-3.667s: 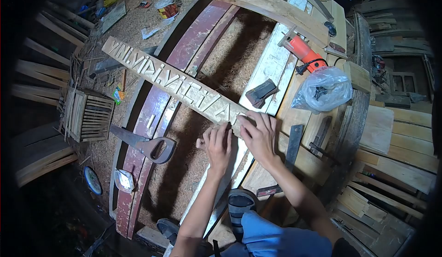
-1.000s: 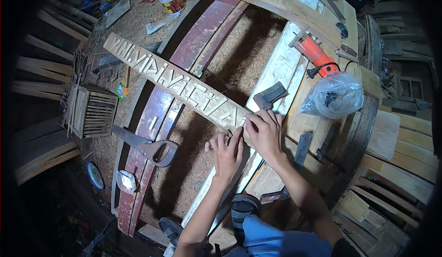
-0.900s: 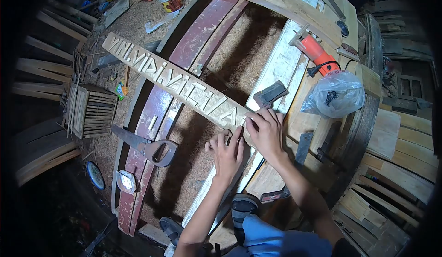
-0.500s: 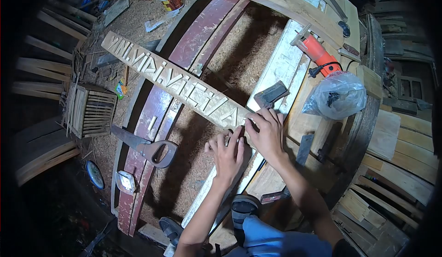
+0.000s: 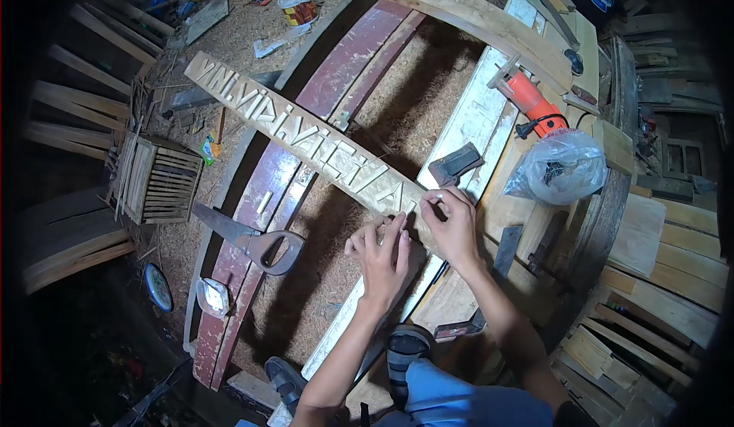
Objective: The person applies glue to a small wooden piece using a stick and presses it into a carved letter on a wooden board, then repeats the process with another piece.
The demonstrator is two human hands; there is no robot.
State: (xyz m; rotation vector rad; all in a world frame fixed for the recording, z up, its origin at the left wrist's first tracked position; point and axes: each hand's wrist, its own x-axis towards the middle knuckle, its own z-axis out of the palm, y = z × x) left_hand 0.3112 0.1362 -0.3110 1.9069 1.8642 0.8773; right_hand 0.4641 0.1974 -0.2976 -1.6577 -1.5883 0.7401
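A long wooden board (image 5: 294, 133) with raised letters made of thin wood strips lies slantwise across the planks. At its near end, my left hand (image 5: 380, 259) rests with fingers apart, its fingertips touching the edge beside the last letter strip (image 5: 409, 207). Just to the right, my right hand (image 5: 453, 228) is held over the board's end with thumb and forefinger pinched together. Something small and pale shows at those fingertips, too small to name. Close behind my right hand, a dark block-like tool (image 5: 455, 164) sits on the white-painted plank (image 5: 470, 121).
A handsaw (image 5: 252, 240) and a small container of white stuff (image 5: 213, 298) rest on the red plank (image 5: 336, 68). At right are a red power saw (image 5: 531, 98), a plastic bag (image 5: 562, 168) and a try square (image 5: 508, 251). A tin can (image 5: 297, 6) stands at the back.
My right hand has lifted slightly from the board's end and its fingers have drawn together. My left hand stays at the board's edge. The whole view has shifted a little.
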